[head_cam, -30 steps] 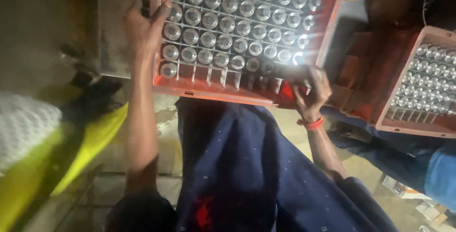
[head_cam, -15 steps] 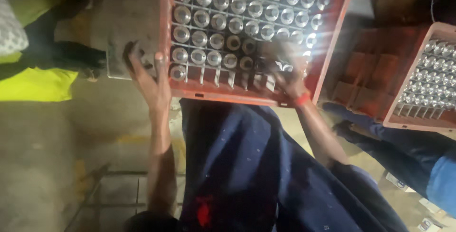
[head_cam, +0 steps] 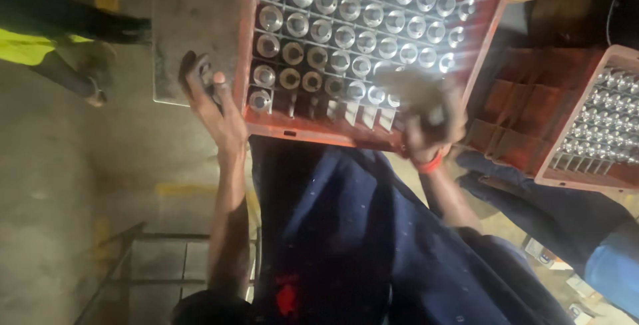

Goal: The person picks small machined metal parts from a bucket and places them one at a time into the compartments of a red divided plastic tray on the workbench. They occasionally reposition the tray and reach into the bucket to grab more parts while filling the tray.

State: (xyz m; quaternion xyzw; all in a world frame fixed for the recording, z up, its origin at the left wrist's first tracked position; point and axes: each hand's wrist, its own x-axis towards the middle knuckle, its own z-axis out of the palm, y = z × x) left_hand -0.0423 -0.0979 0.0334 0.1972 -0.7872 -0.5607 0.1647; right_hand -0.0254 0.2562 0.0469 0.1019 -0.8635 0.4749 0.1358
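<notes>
Resting against the person's dark blue trousers [head_cam: 373, 232], a red plastic crate [head_cam: 373, 58] with a grid of square cells has its near edge over the lap. Just beside the crate's near-left corner is the left hand [head_cam: 212, 108], its fingers loosely spread and curled up alongside the crate wall; whether it touches the wall cannot be told. At the crate's near-right corner the right hand [head_cam: 426, 115], blurred, lies over the near edge with an orange band [head_cam: 429, 164] at the wrist; its fingers look curled, but what they close on, if anything, cannot be told. Inside the crate, shiny round metal cylinders [head_cam: 346, 35] stand upright, one per cell, filling most rows; several cells along the near edge show only their dividers. Right of it, well apart, a second red crate [head_cam: 566, 118] holds more bright metal cylinders [head_cam: 609, 122] in its far part, its nearer cells bare. Below that crate another person's blue sleeve [head_cam: 609, 272] shows. At the far left, on the concrete floor [head_cam: 80, 185], lies a yellow-green garment [head_cam: 26, 45].
</notes>
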